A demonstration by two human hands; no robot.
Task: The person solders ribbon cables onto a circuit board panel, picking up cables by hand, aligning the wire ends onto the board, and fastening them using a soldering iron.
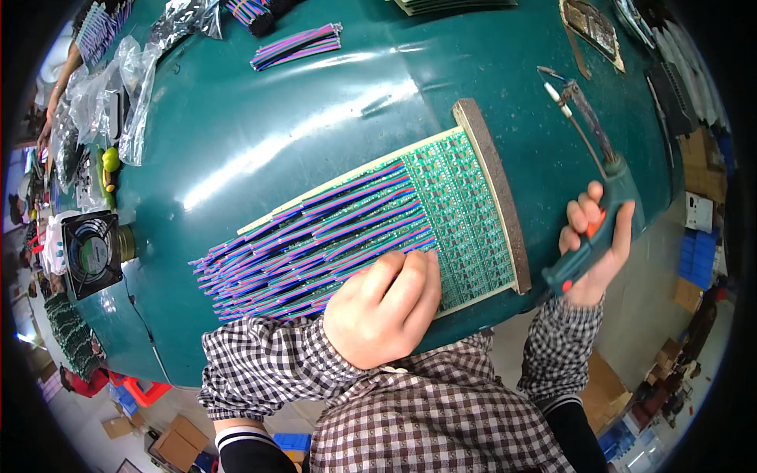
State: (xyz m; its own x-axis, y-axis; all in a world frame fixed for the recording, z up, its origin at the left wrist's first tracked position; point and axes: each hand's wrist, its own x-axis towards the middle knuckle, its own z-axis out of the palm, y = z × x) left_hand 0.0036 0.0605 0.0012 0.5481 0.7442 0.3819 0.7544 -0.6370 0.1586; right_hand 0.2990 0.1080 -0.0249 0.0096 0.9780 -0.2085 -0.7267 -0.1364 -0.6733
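My right hand (pixel 595 236) is wrapped round the dark green handle of a soldering gun (pixel 623 189) with an orange trigger. The gun's tip points up and away, apart from the boards. A panel of green circuit boards (pixel 465 213) lies on the table, slightly tilted to the left. Rows of blue, pink and black wires (pixel 315 229) run across it and fan out past its left end. My left hand (pixel 386 303) rests on the lower rows, fingers bunched at the wires' right ends. Whatever its fingertips pinch is hidden.
A brown bar (pixel 497 197) lies along the panel's right edge. Small fan (pixel 93 254) stands at the left with its cable. Plastic bags (pixel 110 94), a wire bundle (pixel 296 47) and a dirty tray (pixel 593 33) lie farther off. The green table (pixel 260 134) has a curved-looking front edge.
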